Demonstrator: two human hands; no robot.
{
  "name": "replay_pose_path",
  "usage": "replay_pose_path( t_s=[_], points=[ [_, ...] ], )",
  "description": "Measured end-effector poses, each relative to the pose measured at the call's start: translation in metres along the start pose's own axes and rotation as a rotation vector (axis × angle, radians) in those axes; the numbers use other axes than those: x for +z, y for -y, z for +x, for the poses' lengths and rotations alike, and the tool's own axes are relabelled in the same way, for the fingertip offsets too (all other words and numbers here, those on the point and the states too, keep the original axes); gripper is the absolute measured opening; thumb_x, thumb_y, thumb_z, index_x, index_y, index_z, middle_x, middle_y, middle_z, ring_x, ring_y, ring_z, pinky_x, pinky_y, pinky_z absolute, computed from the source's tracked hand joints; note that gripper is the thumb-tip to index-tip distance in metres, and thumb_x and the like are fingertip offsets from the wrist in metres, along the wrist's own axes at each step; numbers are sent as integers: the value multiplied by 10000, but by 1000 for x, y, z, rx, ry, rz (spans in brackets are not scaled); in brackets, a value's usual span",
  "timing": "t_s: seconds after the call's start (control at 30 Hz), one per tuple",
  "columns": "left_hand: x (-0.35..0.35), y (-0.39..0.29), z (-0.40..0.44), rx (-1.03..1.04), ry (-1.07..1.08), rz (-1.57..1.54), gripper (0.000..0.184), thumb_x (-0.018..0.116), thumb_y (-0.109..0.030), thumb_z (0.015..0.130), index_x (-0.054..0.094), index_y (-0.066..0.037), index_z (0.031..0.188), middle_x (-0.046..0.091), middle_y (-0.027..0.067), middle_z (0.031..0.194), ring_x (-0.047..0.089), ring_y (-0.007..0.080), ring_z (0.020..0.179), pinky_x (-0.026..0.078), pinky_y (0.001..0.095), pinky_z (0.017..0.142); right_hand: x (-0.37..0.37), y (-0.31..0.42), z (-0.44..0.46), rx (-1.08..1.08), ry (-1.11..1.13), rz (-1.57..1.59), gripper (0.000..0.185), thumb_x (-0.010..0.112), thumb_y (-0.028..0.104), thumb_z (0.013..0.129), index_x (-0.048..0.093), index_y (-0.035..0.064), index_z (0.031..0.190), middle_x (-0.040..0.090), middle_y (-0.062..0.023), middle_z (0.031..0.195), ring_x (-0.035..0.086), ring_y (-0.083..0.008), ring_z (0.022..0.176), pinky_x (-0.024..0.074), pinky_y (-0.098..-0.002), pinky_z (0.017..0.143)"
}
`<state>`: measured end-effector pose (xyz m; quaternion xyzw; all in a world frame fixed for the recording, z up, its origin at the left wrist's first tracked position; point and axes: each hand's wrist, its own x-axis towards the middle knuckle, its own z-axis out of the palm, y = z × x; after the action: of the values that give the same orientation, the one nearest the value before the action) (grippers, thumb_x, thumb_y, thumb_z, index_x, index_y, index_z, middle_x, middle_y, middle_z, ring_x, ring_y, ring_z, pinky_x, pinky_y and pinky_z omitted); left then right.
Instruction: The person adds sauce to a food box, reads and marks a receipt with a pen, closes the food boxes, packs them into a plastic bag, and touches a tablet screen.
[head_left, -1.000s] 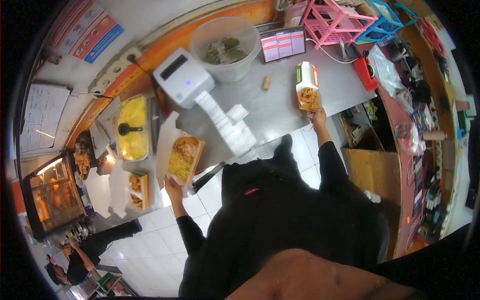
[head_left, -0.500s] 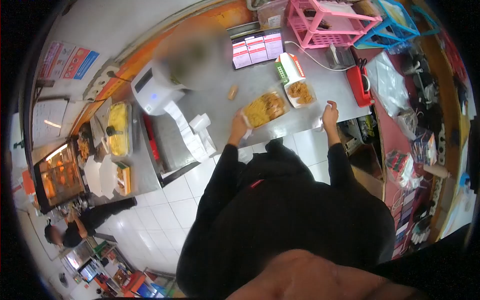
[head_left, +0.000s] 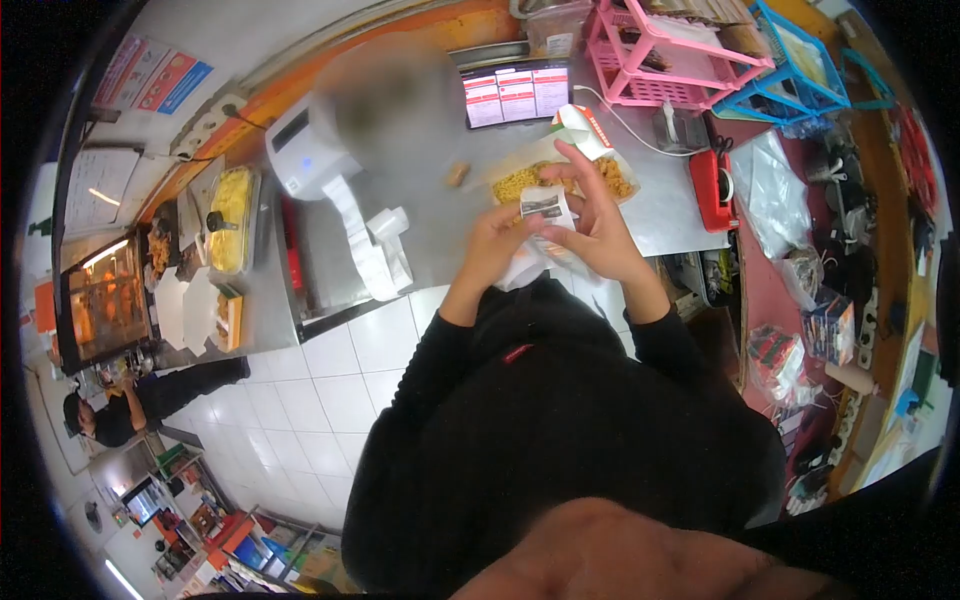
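Close in front of my body, both hands meet at a printed white slip [head_left: 544, 204] with dark markings. My left hand [head_left: 497, 245] is closed, pinching it from the left side. Thumb against the slip's lower right, my right hand [head_left: 608, 238] grips it too, with its upper fingers stretched upward. Crumpled whitish material [head_left: 522, 270] hangs below the hands; its kind is unclear. Just behind, yellow noodles [head_left: 518, 182] lie in an open food box, partly covered by my fingers. Fried food [head_left: 620, 184] shows to the right, next to a white, green and orange carton [head_left: 580, 128].
A white label printer [head_left: 308, 150] trails paper on the metal counter. Behind stand a tablet [head_left: 517, 95] and a pink rack [head_left: 670, 60]. A red tape dispenser [head_left: 712, 190] sits at the right. A small brown piece [head_left: 457, 174] lies mid-counter. Another person [head_left: 140, 405] works far left.
My left hand has left the noodle box's edge, and my right hand has moved left from the counter edge. They now meet at the printed slip. The view has shifted slightly.
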<state>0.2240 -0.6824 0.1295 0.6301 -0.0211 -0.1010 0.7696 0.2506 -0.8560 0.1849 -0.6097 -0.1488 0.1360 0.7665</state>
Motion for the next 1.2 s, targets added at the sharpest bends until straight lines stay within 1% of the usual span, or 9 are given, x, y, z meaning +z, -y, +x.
replay_pose_path(
  t_s=[0.3, 0.47, 0.6, 0.73, 0.77, 0.87, 0.9, 1.07, 1.2],
  points=[
    [-17, -95, -1, 277, -262, -127, 241, 614, -172, 926, 648, 33, 1047, 667, 38, 890, 579, 50, 730, 446, 191, 604, 53, 50, -15, 53, 98, 122, 801, 648, -84, 797, 231, 60, 1466, 351, -152, 1414, 597, -210, 1084, 523, -250, 788],
    [-51, -89, -13, 247, 102, -223, 262, 534, -164, 964, 597, 19, 1139, 652, 61, 995, 580, 68, 848, 468, 217, 729, 80, 55, -5, -147, 116, -102, 719, 634, -64, 802, 306, -13, 1440, 194, -193, 1528, 374, -270, 1326, 402, -315, 989],
    [-49, -104, -26, 336, -204, -214, 373, 477, -226, 987, 507, 1, 1282, 614, 70, 1077, 553, 73, 892, 472, 232, 728, 115, 31, 26, -351, 246, -381, 798, 647, -73, 766, 258, -19, 1461, 87, -186, 1568, 106, -255, 1440, 265, -332, 1086],
    [-115, -116, -61, 406, -344, -311, 617, 450, -375, 979, 319, 39, 1416, 625, 116, 1075, 593, 134, 853, 483, 247, 731, 177, 31, 45, -16, 283, -168, 762, 617, 19, 855, 191, 27, 1487, 50, -179, 1568, 578, -254, 1138, 519, -276, 808],
    [-136, -118, -75, 439, -406, -335, 627, 443, -387, 979, 308, 35, 1423, 625, 114, 1044, 583, 131, 818, 479, 246, 709, 198, 21, 50, -71, 255, -126, 551, 588, 66, 903, 375, 15, 1409, 330, -195, 1478, 667, -156, 810, 526, -235, 611],
    [-200, -131, -115, 585, -496, -474, 699, 390, -479, 978, 233, 3, 1460, 543, 75, 812, 522, 119, 681, 453, 229, 594, 235, -15, 91, -43, 430, -158, 329, 597, 86, 913, 558, -3, 1228, 647, -136, 1125, 605, -84, 697, 488, -206, 601],
    [-226, -137, -131, 653, -478, -506, 726, 372, -518, 972, 234, 1, 1460, 518, 69, 791, 496, 110, 655, 444, 222, 573, 268, -16, 107, -87, 318, -208, 136, 609, 130, 923, 638, 6, 969, 652, -21, 723, 528, -47, 605, 430, -183, 558],
    [-342, -158, -201, 841, -490, -601, 830, 312, -642, 933, 248, -2, 1457, 466, 63, 753, 388, 85, 563, 382, 179, 488, 447, -103, 252, -333, 493, -316, 157, 625, 210, 906, 613, 56, 881, 572, -1, 680, 521, -59, 640, 417, -232, 579],
    [-400, -182, -242, 856, -630, -618, 879, 311, -693, 897, 289, -4, 1443, 472, 65, 684, 375, 71, 542, 345, 173, 454, 593, -262, 375, -378, 518, -1128, 625, 670, 417, 810, 474, 41, 1270, 615, -164, 1132, 592, -333, 1048, 467, -428, 883]
  ],
)
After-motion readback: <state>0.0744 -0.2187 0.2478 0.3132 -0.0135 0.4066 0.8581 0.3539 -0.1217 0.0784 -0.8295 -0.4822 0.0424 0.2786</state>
